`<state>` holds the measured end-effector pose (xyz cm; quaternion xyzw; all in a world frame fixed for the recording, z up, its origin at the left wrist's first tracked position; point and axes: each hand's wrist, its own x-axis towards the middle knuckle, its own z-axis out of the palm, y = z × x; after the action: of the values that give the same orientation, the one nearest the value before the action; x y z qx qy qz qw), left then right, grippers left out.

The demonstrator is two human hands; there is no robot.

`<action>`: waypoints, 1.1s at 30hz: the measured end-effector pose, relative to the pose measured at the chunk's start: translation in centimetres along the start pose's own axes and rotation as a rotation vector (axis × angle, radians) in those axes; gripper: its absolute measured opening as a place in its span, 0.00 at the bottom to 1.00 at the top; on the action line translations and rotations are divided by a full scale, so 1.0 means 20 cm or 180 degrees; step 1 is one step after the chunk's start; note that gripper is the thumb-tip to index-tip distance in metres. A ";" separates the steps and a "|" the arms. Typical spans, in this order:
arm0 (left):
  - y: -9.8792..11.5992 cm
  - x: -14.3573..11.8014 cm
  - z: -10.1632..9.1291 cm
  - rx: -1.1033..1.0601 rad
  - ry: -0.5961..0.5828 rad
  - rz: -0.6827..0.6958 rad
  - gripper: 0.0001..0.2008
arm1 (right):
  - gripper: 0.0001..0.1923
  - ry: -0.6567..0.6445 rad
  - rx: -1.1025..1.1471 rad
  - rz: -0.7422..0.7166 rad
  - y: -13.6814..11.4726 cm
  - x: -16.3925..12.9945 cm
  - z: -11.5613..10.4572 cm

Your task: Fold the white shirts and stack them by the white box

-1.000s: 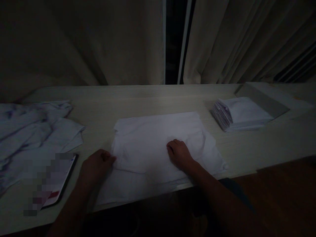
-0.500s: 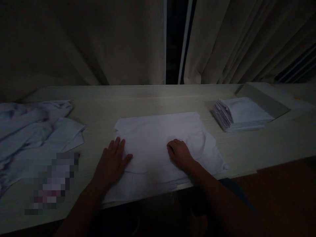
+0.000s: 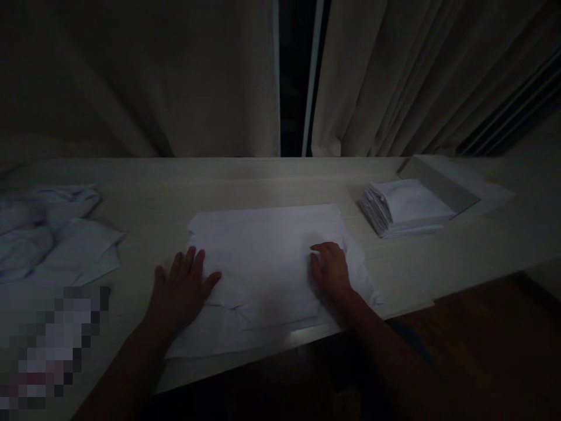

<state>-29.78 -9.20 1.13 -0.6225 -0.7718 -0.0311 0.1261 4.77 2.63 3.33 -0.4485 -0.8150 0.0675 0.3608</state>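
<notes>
Your left hand [image 3: 182,289] lies flat with the fingers spread, pressing the left edge of the white cloth [image 3: 267,263]. Your right hand [image 3: 332,270] rests on the right part of the same cloth with the fingers curled down; it is too dark to tell if it pinches a fold. The cloth lies in the middle of the table [image 3: 263,181], close to the front edge, partly folded.

I judge the cloth to be light, thin and soft. It has no stiffness, so it will sag and wrinkle if you lift it by one point. It is better to take it by two corners or along a folded edge, and to press it flat with open palms. It may slide a little on the smooth table.

Its long axis runs from 9 o'clock to 3 o'clock, parallel to the table edge. The straight, neat edge faces 12 o'clock; the loose layers face 6 o'clock.

A stack of folded cloths [image 3: 405,207] stands at 2 o'clock, well apart. A heap of unfolded cloths [image 3: 48,234] lies at 9 o'clock.
</notes>
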 end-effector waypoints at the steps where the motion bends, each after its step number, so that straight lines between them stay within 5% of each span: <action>1: 0.03 0.01 -0.04 0.0028 0.0086 -0.0004 0.35 | 0.12 0.0221 -0.0074 0.0176 0.08 0.00 -0.05; 4: 0.15 0.03 -0.16 -0.0038 0.0358 0.0131 0.33 | 0.16 0.0716 -0.0428 0.0755 0.31 -0.03 -0.18; 7: 0.33 0.01 -0.22 -0.0339 0.0388 0.0675 0.32 | 0.20 0.0570 -0.0666 0.1323 0.48 -0.07 -0.27; 11: 0.59 -0.07 -0.23 -0.0699 0.0123 0.1667 0.35 | 0.24 0.0062 -0.0521 0.1643 0.54 -0.11 -0.30; 14: 0.71 -0.12 -0.20 -0.0891 -0.0009 0.2018 0.35 | 0.26 -0.0114 -0.0384 0.1729 0.53 -0.10 -0.28; 25: 0.74 -0.14 -0.13 -0.0962 -0.0268 0.1898 0.32 | 0.13 -0.0414 -0.0181 0.1970 0.48 0.00 -0.26; 33: 0.75 -0.15 -0.12 -0.0957 -0.0272 0.1866 0.32 | 0.17 -0.0228 0.0012 0.1958 0.46 0.01 -0.28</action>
<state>-14.38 -9.20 1.23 -0.8304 -0.5512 -0.0808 0.0039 14.64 7.02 3.42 -0.6707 -0.6531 0.1908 0.2953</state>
